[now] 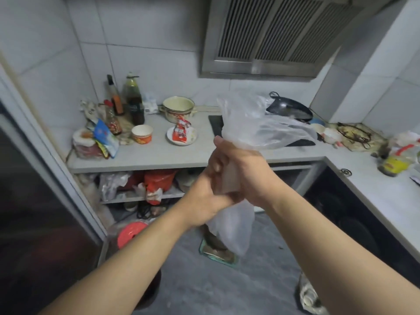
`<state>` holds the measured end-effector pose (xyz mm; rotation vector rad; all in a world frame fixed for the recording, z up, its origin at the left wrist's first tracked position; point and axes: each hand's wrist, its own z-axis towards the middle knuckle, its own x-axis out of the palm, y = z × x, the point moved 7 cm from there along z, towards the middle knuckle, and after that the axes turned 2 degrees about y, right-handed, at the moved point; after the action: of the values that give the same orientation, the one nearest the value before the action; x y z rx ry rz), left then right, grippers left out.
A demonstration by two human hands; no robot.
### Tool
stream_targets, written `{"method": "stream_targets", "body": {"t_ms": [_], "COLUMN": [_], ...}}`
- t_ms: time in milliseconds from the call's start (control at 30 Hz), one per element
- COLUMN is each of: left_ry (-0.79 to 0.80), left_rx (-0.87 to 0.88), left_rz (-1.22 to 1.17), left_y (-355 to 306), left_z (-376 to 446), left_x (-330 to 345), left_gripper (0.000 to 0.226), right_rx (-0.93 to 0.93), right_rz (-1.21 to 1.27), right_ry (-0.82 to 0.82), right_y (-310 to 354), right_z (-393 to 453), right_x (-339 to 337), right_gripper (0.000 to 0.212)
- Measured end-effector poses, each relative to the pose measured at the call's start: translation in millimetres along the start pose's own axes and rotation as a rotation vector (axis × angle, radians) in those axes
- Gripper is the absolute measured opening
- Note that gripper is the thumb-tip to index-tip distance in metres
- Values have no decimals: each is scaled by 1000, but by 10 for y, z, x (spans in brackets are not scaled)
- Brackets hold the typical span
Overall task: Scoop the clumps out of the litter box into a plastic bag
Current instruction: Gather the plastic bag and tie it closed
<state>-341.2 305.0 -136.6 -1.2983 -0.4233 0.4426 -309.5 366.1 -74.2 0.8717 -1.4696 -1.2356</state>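
Thin clear film: a plastic bag [261, 126] is held bunched at its middle, one part billowing above the grip and another hanging below it.
Grip: the left hand [204, 196] and the right hand [241, 171] are pressed together, and the bag is clamped where they meet; individual fingers cannot be told apart because of blur.
Reason for the hold: the film is judged to be being rubbed or worked apart so that a mouth can be found before any scooping is begun.
Task stage: judged as preparation only; no clump has been bagged, as far as the clear film shows.
Below the grip: a shallow greenish tray [218, 253] on the grey floor is half covered by the hanging film; its contents cannot be made out.
Left of the grip, low: a red lid [130, 233] and a cluttered shelf are seen.
Beyond the grip: a countertop [159, 155] bears a cream pot [179, 109], a paper cup [142, 134], a plate with red packets [181, 135] and dark bottles [134, 103].
Behind the raised film: a black wok [288, 109] and a dark hob are partly veiled.
Hidden: no litter box and no scoop can be identified.
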Motion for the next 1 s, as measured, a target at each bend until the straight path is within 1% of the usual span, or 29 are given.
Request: {"method": "stream_targets", "body": {"t_ms": [67,100,133,200,233,300,333,367,433,467,500,533,567,600,633,667,700,733,767,800,833,867,900,933,967,1000], "left_ry": [-18,-50,-89,-101,-89,-97,-113,-136,-189,-224,-249,-256,-245,-225,-201,-177,-155,-141,-130,-120,-109,-101,-98,-102,-108,-108], "left_rx": [7,-6,-35,-82,-95,-112,-121,-135,-173,-194,-210,-219,-219,-217,-213,-205,-189,-166,-140,-117,-102,-93,-92,-93,-94,-92], "left_rz": [-127,-176,-222,-262,-240,-150,-122,-114,-105,-88,-76,-80,-94,-102,-95,-72,-42,-14,8,31,57,79,85,68,41,20], "left_y": [-27,-24,-7,8,0,-51,-75,-96,-135,-159,-186,-208,-234,-259,-291,-329,-378,-432,-490,-543,-588,-620,-640,-650,-658,-663], "left_z": [6,-5,-16,-37,-49,-65,-70,-63,-47,-35,-18,1,22,46,68,91,116,139,159,177,190,199,207,211,213,210], "left_x": [-229,-366,-508,-751,-857,-1057,-1149,-1237,-1424,-1528,-1626,-1706,-1764,-1795,-1805,-1796,-1771,-1739,-1709,-1683,-1669,-1662,-1666,-1679,-1690,-1695], "left_gripper": [24,13,7,10,14,22,26,31,39,40,40,40,41,41,40,39,38,39,41,43,43,43,43,42,40,35], "right_rx": [-55,-88,-101,-69,-55,-16,43,143,412,509,519,426,240,-17,-299,-523,-636,-644,-554,-423,-305,-232,-199,-209,-239,-269], "right_rz": [-256,-363,-407,-357,-317,-331,-357,-386,-491,-568,-685,-864,-1080,-1268,-1402,-1495,-1599,-1731,-1848,-1918,-1915,-1842,-1763,-1732,-1751,-1781], "right_ry": [-93,-138,-185,-270,-293,-309,-294,-237,-11,88,136,148,134,106,104,155,243,326,387,428,461,470,471,475,485,496], "right_y": [106,162,194,193,180,152,113,53,-58,-82,-55,15,135,302,477,571,586,553,492,433,397,405,427,461,508,552], "right_z": [152,222,291,418,479,617,676,713,670,621,604,639,710,758,744,732,758,827,923,1023,1104,1157,1193,1210,1221,1239], "right_x": [136,208,263,381,447,544,575,600,723,775,803,815,844,939,1114,1289,1415,1475,1472,1423,1361,1313,1277,1263,1261,1256], "right_gripper": [36,34,33,37,35,34,40,51,70,79,86,83,71,53,44,49,61,75,90,98,96,82,58,33,15,4]}}
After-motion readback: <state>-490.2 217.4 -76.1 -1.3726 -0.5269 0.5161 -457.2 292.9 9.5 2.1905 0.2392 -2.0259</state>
